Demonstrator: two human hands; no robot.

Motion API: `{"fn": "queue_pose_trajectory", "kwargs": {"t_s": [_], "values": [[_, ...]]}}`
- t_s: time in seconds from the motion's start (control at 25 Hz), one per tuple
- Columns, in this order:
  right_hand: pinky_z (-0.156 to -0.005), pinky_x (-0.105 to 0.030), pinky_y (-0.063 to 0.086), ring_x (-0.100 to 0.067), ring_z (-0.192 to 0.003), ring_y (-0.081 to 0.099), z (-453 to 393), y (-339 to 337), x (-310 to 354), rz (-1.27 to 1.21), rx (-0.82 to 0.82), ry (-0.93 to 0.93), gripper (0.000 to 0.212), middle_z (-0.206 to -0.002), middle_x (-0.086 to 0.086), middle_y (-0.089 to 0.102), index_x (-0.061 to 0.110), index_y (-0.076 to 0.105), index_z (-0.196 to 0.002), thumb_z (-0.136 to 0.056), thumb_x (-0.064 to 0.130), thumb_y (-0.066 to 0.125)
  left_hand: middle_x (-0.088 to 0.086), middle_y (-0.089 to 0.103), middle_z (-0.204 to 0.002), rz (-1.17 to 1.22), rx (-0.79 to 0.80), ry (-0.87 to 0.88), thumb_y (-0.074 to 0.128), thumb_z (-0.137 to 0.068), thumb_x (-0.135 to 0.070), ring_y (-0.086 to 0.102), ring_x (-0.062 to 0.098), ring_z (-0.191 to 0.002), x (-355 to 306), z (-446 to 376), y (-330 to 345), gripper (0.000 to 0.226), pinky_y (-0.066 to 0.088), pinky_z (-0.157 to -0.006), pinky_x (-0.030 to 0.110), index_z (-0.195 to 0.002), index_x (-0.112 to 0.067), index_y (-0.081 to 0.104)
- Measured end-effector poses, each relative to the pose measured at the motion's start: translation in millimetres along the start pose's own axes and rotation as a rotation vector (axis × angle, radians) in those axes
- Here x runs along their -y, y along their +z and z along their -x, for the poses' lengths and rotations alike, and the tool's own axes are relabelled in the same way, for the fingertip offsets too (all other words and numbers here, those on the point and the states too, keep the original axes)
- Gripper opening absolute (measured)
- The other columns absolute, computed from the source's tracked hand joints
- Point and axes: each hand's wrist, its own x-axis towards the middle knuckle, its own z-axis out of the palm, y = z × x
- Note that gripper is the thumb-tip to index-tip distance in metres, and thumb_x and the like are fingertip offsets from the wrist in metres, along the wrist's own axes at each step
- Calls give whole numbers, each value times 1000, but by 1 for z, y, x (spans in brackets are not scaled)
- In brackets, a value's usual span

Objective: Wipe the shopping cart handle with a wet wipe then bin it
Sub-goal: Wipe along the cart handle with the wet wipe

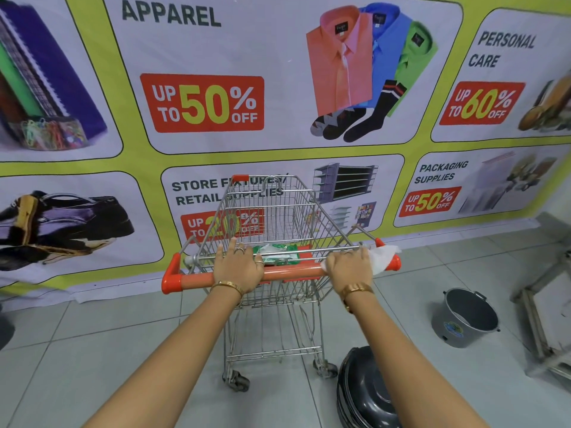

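Observation:
A small wire shopping cart (278, 211) stands in front of me with an orange handle (194, 278) across its near end. My left hand (238, 267) grips the handle near its middle. My right hand (349, 265) presses a white wet wipe (383, 257) onto the handle's right part, close to the orange end cap; the wipe sticks out to the right of my fingers. A green wipes packet (278, 254) lies on the cart's child seat between my hands.
A grey metal bucket (466, 316) stands on the tiled floor to the right of the cart. A black domed lid (367, 393) lies on the floor beside my right forearm. A metal frame (543, 310) is at the far right. A printed banner (216, 103) covers the wall ahead.

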Motion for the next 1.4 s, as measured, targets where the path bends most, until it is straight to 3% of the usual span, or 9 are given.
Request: {"fn": "queue_pose_trajectory", "kwargs": {"t_s": [0.2, 0.36, 0.44, 0.52, 0.8, 1.08, 1.24, 1.32, 1.4], "values": [[-93, -40, 38, -28, -99, 57, 18, -1, 70, -351, -229, -189, 74, -98, -11, 69, 11, 61, -99, -81, 41, -5, 9, 27, -156, -4, -24, -23, 20, -97, -33, 10, 23, -148, 4, 0, -1, 54, 7, -120, 45, -145, -9, 29], [-93, -38, 37, -26, -101, 55, 24, -3, 48, -309, -139, -306, 56, -105, -7, 65, 16, 55, -109, -89, 40, 9, 8, 25, -157, 17, -37, -11, 22, -97, -36, 11, 23, -148, 10, 2, -1, 56, 7, -121, 45, -147, -11, 24], [-96, -39, 39, -28, -103, 54, 14, 4, 11, -173, -111, -253, 32, -110, -9, 62, 13, 49, -115, -94, 28, 31, 7, 24, -157, 27, -42, -4, 22, -97, -37, 10, 23, -148, 12, 1, 0, 57, 7, -121, 45, -148, -12, 21], [-94, -39, 40, -29, -103, 54, 8, 10, -21, -114, -114, -115, 30, -111, -10, 63, 11, 51, -111, -93, 24, 31, 7, 23, -158, 34, -44, 2, 23, -97, -37, 10, 22, -148, 10, 1, 0, 57, 7, -120, 45, -149, -13, 20], [-92, -38, 34, -27, -98, 56, 3, 6, 14, -291, -234, 20, 83, -97, -11, 70, 11, 63, -94, -67, 37, -12, 6, 10, -160, 60, -115, 16, 20, -98, -41, 5, 22, -149, 8, 0, 3, 60, 7, -121, 44, -151, -14, 10], [-76, -31, 27, -20, -75, 65, 23, 19, 72, -339, -451, -264, 32, -82, 8, 72, 27, 65, -89, -88, 36, 34, 8, -10, -160, 97, -300, 36, -8, -75, -57, -8, 25, -148, 17, 1, 10, 81, -1, -120, 45, -144, -16, -16], [-72, -28, 54, -17, -73, 72, 27, 24, 58, -364, -638, -441, 21, -83, 2, 77, 19, 72, -88, -73, 13, 58, 11, -9, -159, 123, -332, 45, -5, -74, -57, -7, 28, -148, 19, 1, 12, 79, -2, -119, 48, -141, -15, -18], [-52, -22, 55, -17, -63, 71, 38, 18, 56, -435, -559, -480, 25, -71, -1, 76, 20, 71, -84, -65, 4, 73, 13, -3, -160, 112, -344, 51, 1, -78, -55, -1, 29, -148, 19, -1, 17, 77, 2, -118, 49, -143, -17, -15], [-50, -17, 48, -15, -58, 66, 50, -6, 45, -710, -373, -395, 14, -67, -4, 73, 16, 70, -89, -78, 7, 67, 16, 14, -158, 127, -397, 58, 14, -83, -50, 12, 31, -147, 15, -2, 18, 76, 9, -117, 52, -149, -15, 2]]}}
